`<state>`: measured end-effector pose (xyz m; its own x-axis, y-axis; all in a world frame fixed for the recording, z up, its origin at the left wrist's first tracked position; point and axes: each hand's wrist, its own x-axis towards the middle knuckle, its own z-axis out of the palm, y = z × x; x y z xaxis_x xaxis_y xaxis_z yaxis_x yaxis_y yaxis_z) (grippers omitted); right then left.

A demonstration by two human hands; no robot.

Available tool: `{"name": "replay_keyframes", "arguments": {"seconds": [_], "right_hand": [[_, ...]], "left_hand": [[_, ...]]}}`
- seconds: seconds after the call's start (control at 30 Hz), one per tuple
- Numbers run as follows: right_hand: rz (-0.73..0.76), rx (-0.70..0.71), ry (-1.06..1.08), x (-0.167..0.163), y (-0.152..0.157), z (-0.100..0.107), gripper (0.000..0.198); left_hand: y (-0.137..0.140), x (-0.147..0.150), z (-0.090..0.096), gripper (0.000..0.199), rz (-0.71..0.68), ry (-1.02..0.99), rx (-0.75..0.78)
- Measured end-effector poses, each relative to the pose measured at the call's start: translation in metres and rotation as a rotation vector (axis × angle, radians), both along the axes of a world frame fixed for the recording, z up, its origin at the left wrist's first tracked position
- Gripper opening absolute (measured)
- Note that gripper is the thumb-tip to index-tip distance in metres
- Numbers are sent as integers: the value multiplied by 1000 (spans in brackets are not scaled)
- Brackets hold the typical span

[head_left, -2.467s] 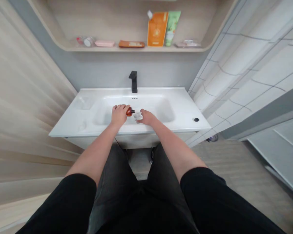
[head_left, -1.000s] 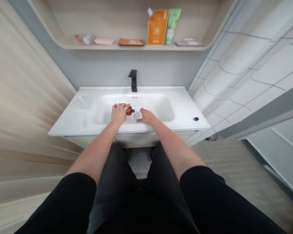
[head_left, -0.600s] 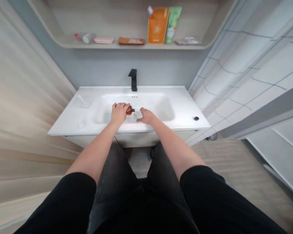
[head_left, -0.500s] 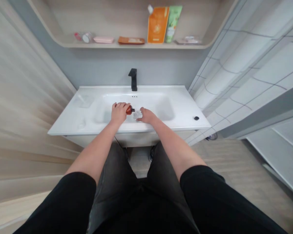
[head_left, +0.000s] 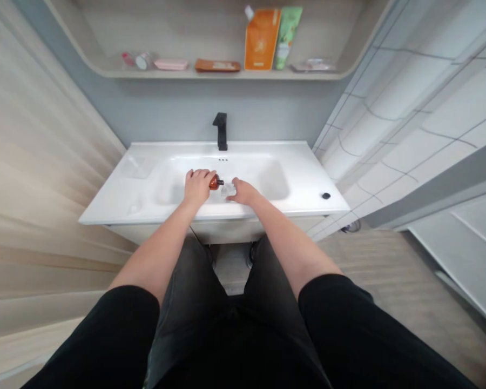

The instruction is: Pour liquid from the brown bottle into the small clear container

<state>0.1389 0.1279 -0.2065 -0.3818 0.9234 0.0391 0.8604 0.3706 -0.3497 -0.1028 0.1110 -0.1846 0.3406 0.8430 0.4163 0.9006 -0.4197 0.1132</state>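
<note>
Over the white sink basin (head_left: 273,181), my left hand (head_left: 197,186) is wrapped round a reddish-brown bottle (head_left: 214,183). The bottle lies tilted on its side, its dark neck pointing right. Just right of that neck, my right hand (head_left: 244,192) grips a small clear container (head_left: 228,190) between thumb and fingers. The bottle's mouth is close to the container; whether they touch or any liquid runs between them is too small to tell. Most of the bottle's body is hidden by my left hand. A small black cap (head_left: 326,195) sits on the counter's right side.
A black faucet (head_left: 221,131) rises behind the basin. On the left counter (head_left: 101,208) is a clear, flat tray-like item (head_left: 140,167). The shelf above holds an orange pouch (head_left: 262,40), a green tube (head_left: 288,38), a pink box (head_left: 170,65) and an orange packet (head_left: 217,66). A curtain (head_left: 36,162) hangs at left.
Almost nothing differs: both hands, the bottle and the clear container keep their places. The view has shifted very slightly.
</note>
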Motion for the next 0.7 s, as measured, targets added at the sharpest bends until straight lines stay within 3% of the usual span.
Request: {"name": "replay_keyframes", "arguments": {"seconds": [0.7], "right_hand": [[2,-16,-1,0,-2,2,70]], "left_hand": [[-1,2,3,60,8,-1,-16]]}}
